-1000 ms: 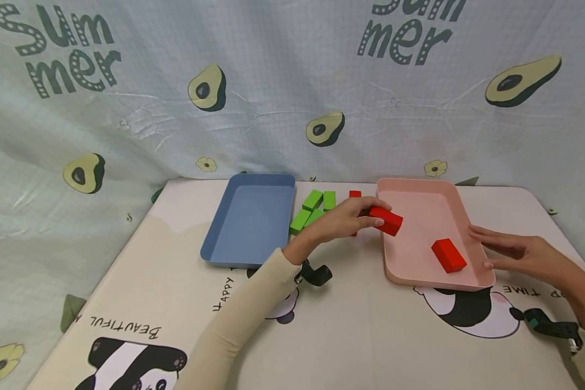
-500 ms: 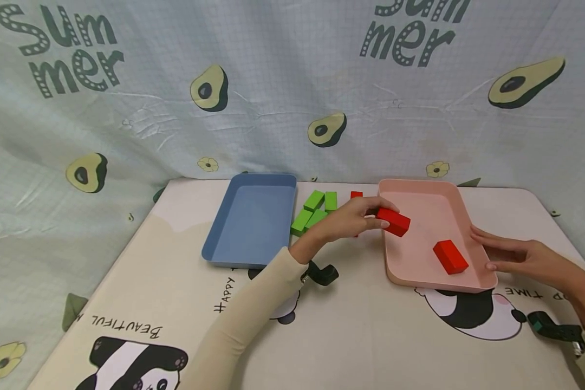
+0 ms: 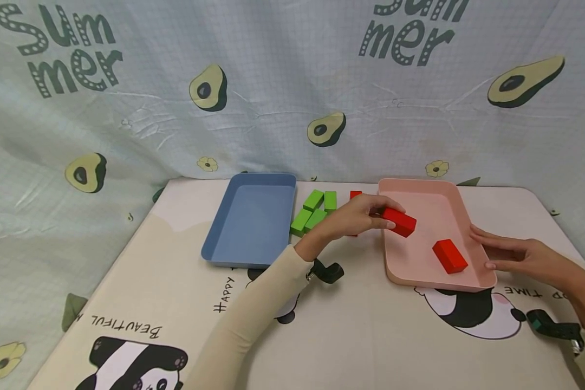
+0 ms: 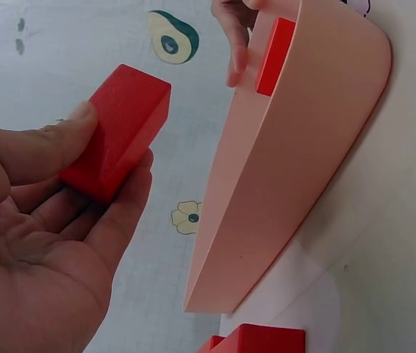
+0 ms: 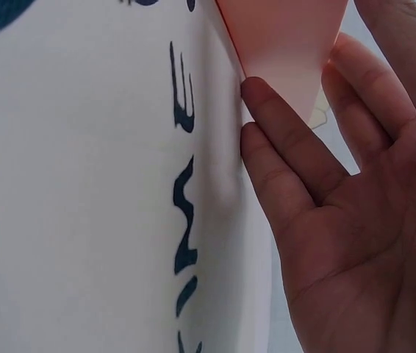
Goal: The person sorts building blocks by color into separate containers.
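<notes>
My left hand [image 3: 356,218] pinches a red rectangular block [image 3: 400,222] between thumb and fingers. In the head view this block overlaps the left part of the pink tray [image 3: 419,279]. The left wrist view shows the held block [image 4: 123,129] tilted, with the thumb on one face and fingers beneath. A second red block [image 3: 450,256] lies inside the tray toward its near right. My right hand [image 3: 526,257] rests against the tray's right side. Its fingers are fairly straight along the wall [image 5: 289,51] in the right wrist view.
A blue tray [image 3: 248,222] stands to the left. Between the trays lie several green blocks [image 3: 313,200], and more red [image 3: 355,194] partly hidden behind my left hand. A patterned cloth [image 3: 273,81] hangs behind the table's far edge.
My left hand has moved a little to the right with the red block, farther over the pink tray. The right hand stays at the tray's side.
</notes>
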A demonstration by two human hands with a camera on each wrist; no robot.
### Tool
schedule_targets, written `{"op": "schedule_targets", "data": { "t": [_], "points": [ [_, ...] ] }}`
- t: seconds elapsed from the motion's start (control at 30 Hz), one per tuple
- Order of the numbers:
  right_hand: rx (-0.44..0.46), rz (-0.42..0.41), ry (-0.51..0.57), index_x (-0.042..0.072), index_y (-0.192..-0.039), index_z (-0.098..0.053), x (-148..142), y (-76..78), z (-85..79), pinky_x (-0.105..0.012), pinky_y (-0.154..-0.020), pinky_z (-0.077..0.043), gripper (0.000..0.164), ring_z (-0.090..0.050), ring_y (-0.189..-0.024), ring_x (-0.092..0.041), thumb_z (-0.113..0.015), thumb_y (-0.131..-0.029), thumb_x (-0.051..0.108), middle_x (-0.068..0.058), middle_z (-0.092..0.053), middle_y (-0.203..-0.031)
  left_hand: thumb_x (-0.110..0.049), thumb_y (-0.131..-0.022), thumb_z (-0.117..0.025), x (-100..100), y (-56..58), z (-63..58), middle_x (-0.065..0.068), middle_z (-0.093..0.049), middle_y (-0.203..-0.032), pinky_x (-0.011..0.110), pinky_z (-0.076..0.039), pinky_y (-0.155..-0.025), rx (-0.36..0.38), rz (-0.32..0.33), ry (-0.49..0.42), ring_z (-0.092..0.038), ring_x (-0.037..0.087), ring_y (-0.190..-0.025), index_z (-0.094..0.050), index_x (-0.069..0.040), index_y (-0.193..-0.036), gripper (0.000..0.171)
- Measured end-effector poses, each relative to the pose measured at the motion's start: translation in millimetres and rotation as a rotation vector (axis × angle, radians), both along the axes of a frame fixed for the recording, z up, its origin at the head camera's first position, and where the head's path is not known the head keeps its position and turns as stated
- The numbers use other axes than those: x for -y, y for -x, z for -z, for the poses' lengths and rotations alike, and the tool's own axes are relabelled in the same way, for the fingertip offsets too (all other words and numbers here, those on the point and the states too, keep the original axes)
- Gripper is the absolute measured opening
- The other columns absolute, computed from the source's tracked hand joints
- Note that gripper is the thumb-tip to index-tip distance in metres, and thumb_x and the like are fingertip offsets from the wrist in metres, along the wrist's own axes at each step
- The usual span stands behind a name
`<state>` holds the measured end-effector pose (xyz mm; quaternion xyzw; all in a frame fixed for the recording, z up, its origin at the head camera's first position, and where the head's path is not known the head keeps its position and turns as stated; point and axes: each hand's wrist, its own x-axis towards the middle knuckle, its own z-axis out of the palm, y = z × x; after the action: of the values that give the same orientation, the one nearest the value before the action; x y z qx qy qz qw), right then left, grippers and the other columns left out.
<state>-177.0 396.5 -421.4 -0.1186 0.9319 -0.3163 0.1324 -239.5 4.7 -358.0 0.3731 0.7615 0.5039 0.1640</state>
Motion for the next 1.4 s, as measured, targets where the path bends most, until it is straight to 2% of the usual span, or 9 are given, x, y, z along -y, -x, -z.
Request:
{"op": "schedule_targets", "data": {
  "t": [0.13,0.27,0.47,0.67,0.9,1.07,1.23,1.3,1.4],
  "points": [
    [-0.01,-0.006,0.011,0.022,-0.158,-0.037,-1,-0.9,1.0,-0.077,-0.099,-0.031,0.072,-0.027,-0.152,-0.016,-0.072,-0.095,0.034,0.039,-0.021,-0.148,-0.003,-0.096,-0.07,-2,-0.2,-0.3,0.003,-0.069,-0.112,0.02,-0.054,-0.082,-0.007,-0.009,-0.003,-0.064,0.011,-0.094,-0.069,-0.005,-0.125,0.029],
    [-0.031,-0.012,0.011,0.023,-0.157,-0.039,-3,-1.9,2.3,-0.073,-0.101,-0.033,0.071,-0.022,-0.117,0.03,-0.072,-0.096,0.034,0.04,-0.023,-0.146,-0.005,-0.094,-0.072,-6,-1.1,-0.9,0.001,-0.07,-0.109,0.02,-0.053,-0.08,-0.015,-0.023,0.006,-0.064,0.01,-0.091,-0.071,-0.006,-0.124,0.03],
    [-0.013,-0.011,0.02,0.023,-0.158,-0.038,-3,-2.5,2.9,-0.076,-0.1,-0.03,0.071,-0.024,-0.132,0.02,-0.072,-0.096,0.033,0.042,-0.022,-0.145,-0.005,-0.093,-0.073,-12,-1.4,-0.8,-0.001,-0.071,-0.105,0.018,-0.053,-0.078,-0.028,-0.046,0.012,-0.064,0.009,-0.088,-0.072,-0.007,-0.123,0.03],
    [-0.042,-0.029,0.029,0.021,-0.157,-0.04,-2,-2.3,2.3,-0.073,-0.1,-0.033,0.07,-0.022,-0.109,0.035,-0.073,-0.095,0.031,0.043,-0.024,-0.144,-0.002,-0.093,-0.073,-16,1.4,-0.4,-0.001,-0.071,-0.101,0.018,-0.051,-0.076,-0.032,-0.044,0.002,-0.063,0.009,-0.085,-0.072,-0.005,-0.121,0.029],
    [-0.039,-0.037,0.031,0.02,-0.156,-0.041,-3,-1.8,2.7,-0.069,-0.1,-0.035,0.07,-0.023,-0.108,0.035,-0.073,-0.095,0.031,0.045,-0.025,-0.141,-0.001,-0.093,-0.072,-20,3.5,-0.8,0.004,-0.071,-0.105,0.018,-0.051,-0.078,-0.025,-0.036,-0.005,-0.063,0.01,-0.088,-0.071,-0.003,-0.123,0.03],
    [-0.064,-0.043,0.002,0.021,-0.155,-0.044,-3,-1.5,1.9,-0.048,-0.098,-0.05,0.068,-0.025,-0.109,0.035,-0.074,-0.094,0.03,0.045,-0.028,-0.142,0.0,-0.094,-0.07,-23,4.7,-1.3,0.006,-0.071,-0.108,0.018,-0.052,-0.078,-0.013,-0.022,0.006,-0.063,0.011,-0.09,-0.071,-0.002,-0.124,0.03],
    [-0.063,-0.04,0.001,0.021,-0.155,-0.043,-2,-1.4,1.1,-0.062,-0.1,-0.041,0.069,-0.024,-0.11,0.034,-0.074,-0.095,0.03,0.046,-0.025,-0.141,0.0,-0.094,-0.07,-26,6.8,0.1,0.006,-0.072,-0.109,0.019,-0.053,-0.08,-0.002,0.004,0.008,-0.064,0.01,-0.092,-0.071,-0.002,-0.123,0.029],
    [-0.054,-0.037,0.005,0.021,-0.156,-0.042,-2,-1.3,0.8,-0.068,-0.1,-0.036,0.069,-0.026,-0.127,0.025,-0.073,-0.095,0.03,0.046,-0.024,-0.14,0.0,-0.094,-0.07,-27,7.5,0.7,0.006,-0.072,-0.109,0.019,-0.053,-0.08,0.011,0.009,0.0,-0.064,0.011,-0.092,-0.071,-0.001,-0.123,0.029],
    [-0.04,-0.029,0.004,0.02,-0.156,-0.04,-1,-1.1,0.4,-0.071,-0.099,-0.036,0.07,-0.033,-0.15,-0.017,-0.073,-0.095,0.029,0.045,-0.023,-0.14,0.001,-0.094,-0.07,-28,8.6,1.3,0.005,-0.072,-0.109,0.02,-0.053,-0.081,0.031,0.006,-0.007,-0.064,0.01,-0.093,-0.071,-0.002,-0.123,0.029]
  ]
}}
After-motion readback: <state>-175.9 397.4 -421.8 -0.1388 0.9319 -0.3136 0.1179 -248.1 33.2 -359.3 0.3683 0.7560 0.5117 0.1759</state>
